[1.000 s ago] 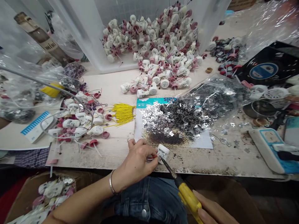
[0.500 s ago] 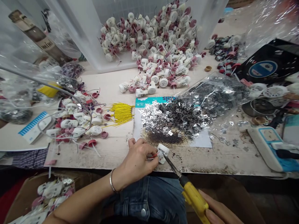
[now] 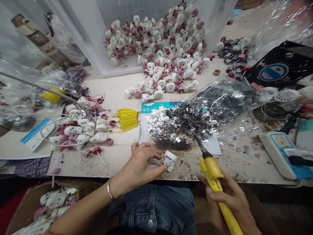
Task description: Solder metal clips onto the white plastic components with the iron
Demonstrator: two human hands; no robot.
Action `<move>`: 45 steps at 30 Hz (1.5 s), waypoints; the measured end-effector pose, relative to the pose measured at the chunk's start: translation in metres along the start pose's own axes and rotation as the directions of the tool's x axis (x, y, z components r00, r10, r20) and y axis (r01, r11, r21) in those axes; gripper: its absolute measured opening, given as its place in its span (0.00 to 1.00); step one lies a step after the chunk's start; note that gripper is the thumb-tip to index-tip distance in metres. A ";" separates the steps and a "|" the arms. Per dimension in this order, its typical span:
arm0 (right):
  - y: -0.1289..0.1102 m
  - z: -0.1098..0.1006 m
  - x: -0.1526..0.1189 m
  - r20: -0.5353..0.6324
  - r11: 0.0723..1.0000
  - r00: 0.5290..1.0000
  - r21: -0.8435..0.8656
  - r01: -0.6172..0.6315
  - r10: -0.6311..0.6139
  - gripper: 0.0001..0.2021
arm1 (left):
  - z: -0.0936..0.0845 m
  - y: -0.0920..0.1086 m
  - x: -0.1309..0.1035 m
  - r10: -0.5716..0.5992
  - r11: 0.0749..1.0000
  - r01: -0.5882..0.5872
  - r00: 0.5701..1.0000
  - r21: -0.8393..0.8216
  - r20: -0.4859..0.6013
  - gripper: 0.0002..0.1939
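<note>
Hovering half-open at the near edge of the printed sheet (image 3: 143, 130), in the case of the left hand (image 3: 141, 163): fingers loosely bent, thumb tip against a white plastic housing (image 3: 170, 160) with thin red wires. Housing location: just in front of that same near edge. Closed around a yellow soldering iron (image 3: 212, 168), right of the housing and in front of the sheet: the right hand (image 3: 230, 195), with the iron's tip reaching over the sheet's right part.

On the sheet, covering most of it: a heap of small metal plates (image 3: 181, 120). Overlapping its right side: a clear plastic bag (image 3: 227, 101) of similar plates. Just left of it: a bundle of yellow wires (image 3: 128, 119). Farther left: more housings (image 3: 73, 130), crossed by a looping grey cable (image 3: 95, 125). Behind it: a pile of white-and-pink parts (image 3: 168, 70), spilling from a translucent bin (image 3: 83, 36). Well to its right: a metal cup (image 3: 262, 114) and a blue-and-white power strip (image 3: 271, 156).
</note>
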State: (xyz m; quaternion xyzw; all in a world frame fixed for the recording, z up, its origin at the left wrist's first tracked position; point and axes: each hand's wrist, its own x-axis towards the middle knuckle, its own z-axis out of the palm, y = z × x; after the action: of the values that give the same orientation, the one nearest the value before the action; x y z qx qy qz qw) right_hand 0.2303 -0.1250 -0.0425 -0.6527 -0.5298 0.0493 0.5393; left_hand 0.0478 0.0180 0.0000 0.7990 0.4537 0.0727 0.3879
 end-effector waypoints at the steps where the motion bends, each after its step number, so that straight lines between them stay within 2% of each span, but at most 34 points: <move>1: 0.003 0.010 0.005 0.021 0.996 0.998 0.071 0.055 -0.057 0.09 | 0.001 0.000 0.000 0.010 1.000 -0.010 1.000 0.002 0.011 0.09; 2: 0.006 0.022 0.010 -0.048 0.996 0.997 0.074 0.058 -0.055 0.10 | 0.002 -0.001 0.001 0.020 1.000 -0.020 0.999 0.008 0.030 0.08; 4: 0.011 0.044 0.020 -0.001 0.979 0.985 0.113 0.169 -0.170 0.10 | 0.004 -0.001 0.002 0.037 0.999 -0.039 0.996 0.026 0.077 0.04; 5: 0.013 0.054 0.023 0.074 0.972 0.975 0.117 0.202 -0.211 0.09 | 0.005 -0.001 0.002 0.043 0.998 -0.046 0.994 0.032 0.096 0.03; 7: 0.016 0.068 0.026 0.144 0.964 0.960 0.146 0.221 -0.242 0.09 | 0.004 -0.003 0.002 0.041 0.999 -0.043 0.993 0.023 0.115 0.05; 9: 0.016 0.074 0.024 0.134 0.968 0.965 0.150 0.203 -0.223 0.11 | 0.000 -0.007 0.003 0.025 0.999 -0.022 0.994 -0.025 0.109 0.07; 12: 0.009 0.076 0.016 0.103 0.977 0.978 0.135 0.168 -0.182 0.12 | -0.006 -0.017 0.007 -0.012 0.999 0.014 1.000 -0.052 0.026 0.10; 15: -0.001 0.078 0.010 0.128 0.972 0.978 0.189 0.139 -0.165 0.09 | -0.005 -0.026 0.016 -0.046 0.990 0.063 0.991 0.130 -0.129 0.09; 18: -0.005 0.075 0.009 0.114 0.964 0.985 0.246 0.099 -0.131 0.10 | -0.001 -0.028 0.027 -0.065 0.952 0.110 0.985 0.285 -0.163 0.12; 23: 0.001 0.052 0.007 0.017 0.989 1.000 0.144 -0.025 0.023 0.10 | -0.008 -0.022 0.027 -0.120 0.942 0.129 0.992 0.309 -0.048 0.08; 26: 0.003 0.046 0.005 -0.015 0.992 0.998 0.113 -0.054 0.056 0.10 | -0.012 -0.021 0.025 -0.149 0.943 0.158 0.987 0.293 -0.052 0.06; 29: 0.001 0.053 0.006 0.023 0.987 0.999 0.161 -0.029 0.026 0.11 | -0.010 -0.021 0.032 -0.150 0.951 0.168 0.985 0.260 -0.088 0.05; 32: 0.001 0.059 0.008 0.060 0.981 0.997 0.188 0.040 -0.052 0.10 | -0.004 -0.021 0.039 -0.119 0.945 0.143 0.988 0.295 -0.096 0.05; 34: 0.003 0.056 0.009 0.060 0.983 0.995 0.170 0.071 -0.083 0.10 | 0.000 -0.023 0.040 -0.025 0.938 0.050 0.997 0.344 -0.078 0.06; 36: 0.006 0.047 0.008 0.037 0.986 0.995 0.136 0.091 -0.096 0.15 | 0.002 -0.025 0.035 0.090 0.910 -0.061 0.994 0.409 -0.053 0.09; 38: 0.009 0.036 0.006 0.041 0.990 0.993 0.086 0.110 -0.113 0.21 | 0.002 -0.028 0.029 0.154 0.883 -0.127 0.988 0.451 -0.023 0.12; 41: 0.012 0.022 0.002 0.128 0.992 0.984 0.044 0.118 -0.123 0.22 | -0.002 -0.029 0.019 0.124 0.909 -0.126 0.992 0.397 0.030 0.12; 45: 0.014 0.011 -0.001 0.232 0.982 0.962 0.159 0.107 -0.142 0.27 | -0.004 -0.027 0.016 0.004 0.952 -0.012 1.000 0.306 0.027 0.07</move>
State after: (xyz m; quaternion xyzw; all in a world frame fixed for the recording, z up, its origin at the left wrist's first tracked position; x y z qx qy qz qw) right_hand 0.2313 -0.1166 -0.0582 -0.5663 -0.6267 0.1328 0.5185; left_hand 0.0371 0.0406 -0.0194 0.8523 0.4510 -0.0075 0.2649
